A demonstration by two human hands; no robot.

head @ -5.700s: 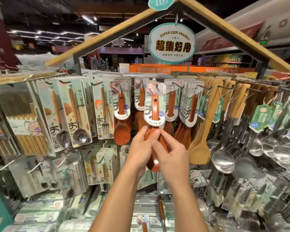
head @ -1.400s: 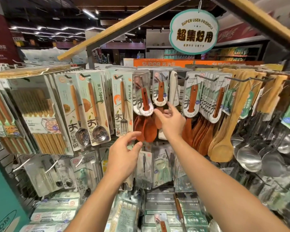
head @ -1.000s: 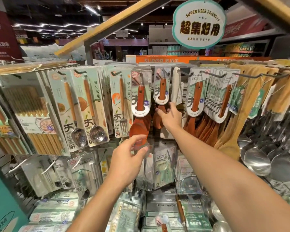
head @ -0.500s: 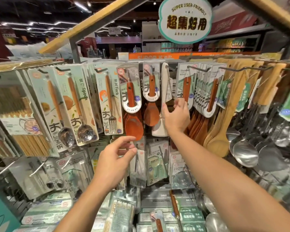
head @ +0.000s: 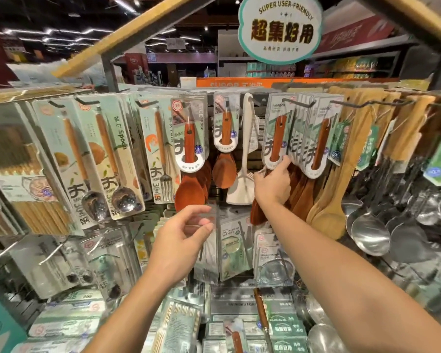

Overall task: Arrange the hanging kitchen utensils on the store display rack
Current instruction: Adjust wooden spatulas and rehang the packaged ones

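Note:
Carded utensils hang in a row on the rack's hooks (head: 298, 104). My right hand (head: 273, 186) reaches up to the front pack of brown wooden spatulas (head: 276, 128); its fingers close round the spatula just under the card's lower edge. My left hand (head: 181, 238) hovers lower down with loosely curled fingers and holds nothing. It is just below a brown rice spoon (head: 189, 192) hanging on its card. A second rice spoon (head: 224, 169) and a white spatula (head: 242, 179) hang between my two hands.
Carded spoons (head: 112, 154), a fork pack (head: 158, 149) and chopsticks (head: 15, 159) fill the left hooks. Pale wooden spatulas (head: 341, 179) and steel ladles (head: 369, 235) crowd the right. Boxed goods (head: 69, 319) lie below. A round sign (head: 280, 29) hangs overhead.
My right hand left the rice spoon packs, slid right past the white spatula and took the brown spatula pack. My left hand let go of the rice spoon and dropped a little.

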